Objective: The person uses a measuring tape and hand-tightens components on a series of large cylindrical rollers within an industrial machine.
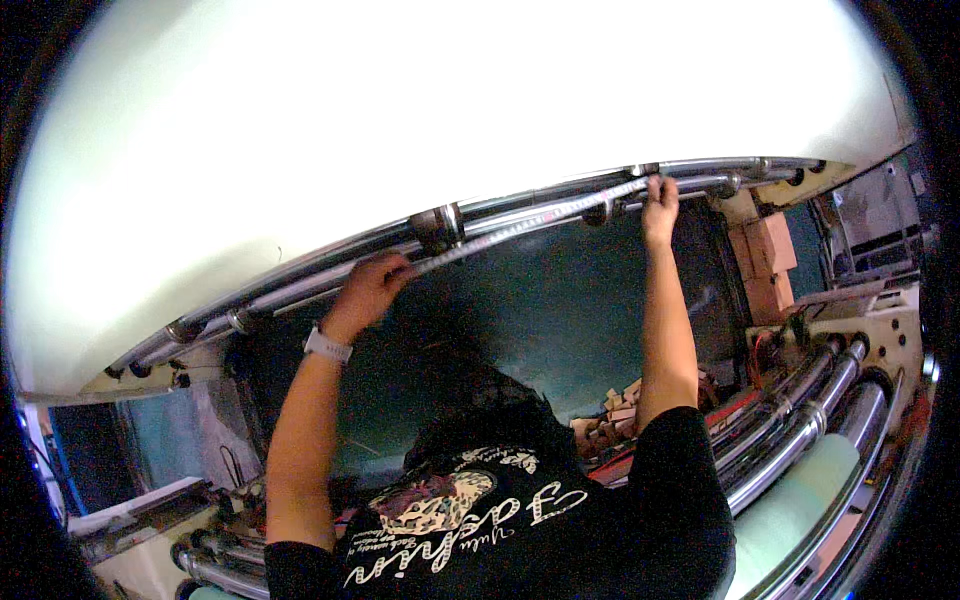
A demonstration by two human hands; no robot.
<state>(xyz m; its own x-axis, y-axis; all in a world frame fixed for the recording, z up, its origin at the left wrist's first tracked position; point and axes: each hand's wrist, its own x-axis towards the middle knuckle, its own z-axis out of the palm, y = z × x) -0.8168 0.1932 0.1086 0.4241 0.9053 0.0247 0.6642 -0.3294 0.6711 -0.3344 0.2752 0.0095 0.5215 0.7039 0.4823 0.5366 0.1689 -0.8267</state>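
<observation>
A thin pale measuring tape (pixel 545 217) with small marks stretches between my hands, along polished metal bars (pixel 510 218). My left hand (pixel 372 287) pinches one end of its visible length, near a dark collar (pixel 437 228) on the bars. Farther right and higher, my right hand (pixel 660 207) is closed on the other end of that length, close to the bars. A pale wristwatch (pixel 328 345) sits on my left wrist. Whether the tape continues inside either hand is hidden by the fingers.
A large bright white surface (pixel 430 100) spans everything beyond the bars. More metal rollers (pixel 800 425) run at the lower right, one with pale green material (pixel 800 500). Cardboard boxes (pixel 765 262) stand to the right, and a heap of tan pieces (pixel 622 402) lies below.
</observation>
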